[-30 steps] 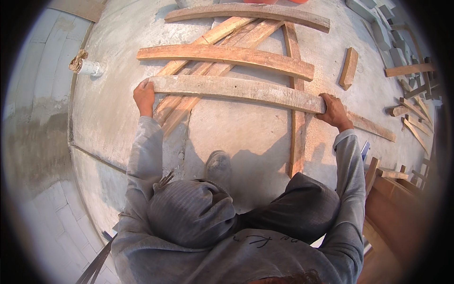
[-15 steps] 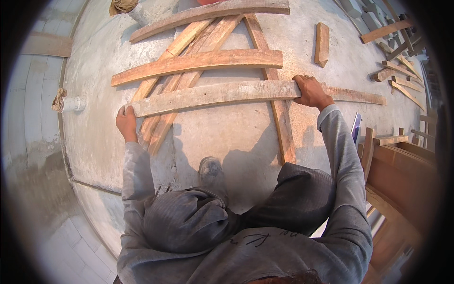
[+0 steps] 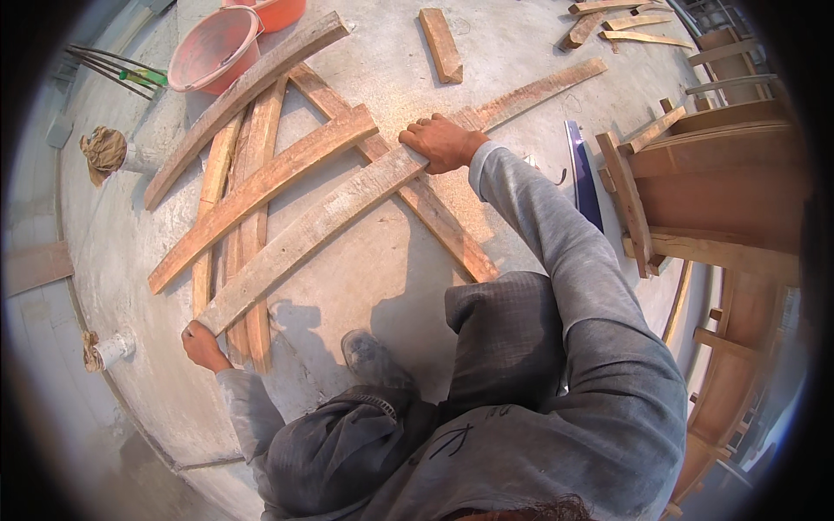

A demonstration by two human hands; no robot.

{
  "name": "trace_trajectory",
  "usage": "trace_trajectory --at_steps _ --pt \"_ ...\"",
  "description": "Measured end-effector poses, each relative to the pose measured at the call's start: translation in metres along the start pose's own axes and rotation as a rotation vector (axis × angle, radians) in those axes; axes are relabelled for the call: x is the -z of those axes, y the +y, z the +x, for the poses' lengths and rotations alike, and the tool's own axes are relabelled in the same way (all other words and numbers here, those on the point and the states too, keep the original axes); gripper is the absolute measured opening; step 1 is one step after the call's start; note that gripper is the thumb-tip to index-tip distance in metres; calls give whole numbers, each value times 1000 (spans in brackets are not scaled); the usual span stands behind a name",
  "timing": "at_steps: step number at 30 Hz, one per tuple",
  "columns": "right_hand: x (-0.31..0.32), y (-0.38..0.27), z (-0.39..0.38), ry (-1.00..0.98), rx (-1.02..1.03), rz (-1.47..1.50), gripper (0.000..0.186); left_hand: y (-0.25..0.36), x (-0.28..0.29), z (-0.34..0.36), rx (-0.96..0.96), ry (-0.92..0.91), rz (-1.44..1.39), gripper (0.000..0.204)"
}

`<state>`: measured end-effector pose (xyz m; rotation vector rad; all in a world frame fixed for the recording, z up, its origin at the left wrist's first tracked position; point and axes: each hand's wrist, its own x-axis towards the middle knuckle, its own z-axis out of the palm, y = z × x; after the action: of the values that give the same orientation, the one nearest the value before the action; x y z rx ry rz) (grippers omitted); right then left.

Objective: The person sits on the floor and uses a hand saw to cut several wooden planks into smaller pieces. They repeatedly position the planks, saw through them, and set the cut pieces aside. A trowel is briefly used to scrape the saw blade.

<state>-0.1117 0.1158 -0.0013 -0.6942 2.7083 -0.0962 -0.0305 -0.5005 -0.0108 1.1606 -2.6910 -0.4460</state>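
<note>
A long, weathered grey wooden plank [image 3: 317, 234] slants from lower left to upper right across other timbers. My left hand [image 3: 206, 346] grips its near left end, fingers curled over the edge. Further along, my right hand [image 3: 440, 143] is closed over the plank's top. Past that hand a reddish-stained length of wood [image 3: 543, 94] runs on in line; whether it belongs to the same piece I cannot tell. Beneath lie a diagonal board [image 3: 439, 221] and several lengthwise strips [image 3: 252, 230]. Two more crosswise planks, a brown one [image 3: 269, 195] and a greyer one [image 3: 248, 104], rest beyond.
Two reddish buckets stand at the back, the nearer bucket [image 3: 213, 54] behind the timbers. A short wood block [image 3: 441, 45] lies on the concrete floor [image 3: 365, 269]. At right are a blue-and-white handsaw-like object [image 3: 584, 178] and wooden formwork [image 3: 712, 174]. Paper-topped pipes [image 3: 113, 350] rise at left.
The view has turned to the right, so the timbers now appear slanted and the buckets and formwork show more. Both hands keep their hold on the grey plank.
</note>
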Motion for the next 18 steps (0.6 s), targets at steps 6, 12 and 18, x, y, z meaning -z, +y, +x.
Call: trace_trajectory --at_steps 6,12,18 --pt "-3 1 3 63 34 -32 48 -15 -10 14 -43 -13 42 53" --pt "-2 -9 -1 90 -37 -8 44 -25 -27 28 -129 48 -29 56" --pt "-6 -7 -4 61 -64 -4 45 -21 -21 45 -161 -2 39 58"
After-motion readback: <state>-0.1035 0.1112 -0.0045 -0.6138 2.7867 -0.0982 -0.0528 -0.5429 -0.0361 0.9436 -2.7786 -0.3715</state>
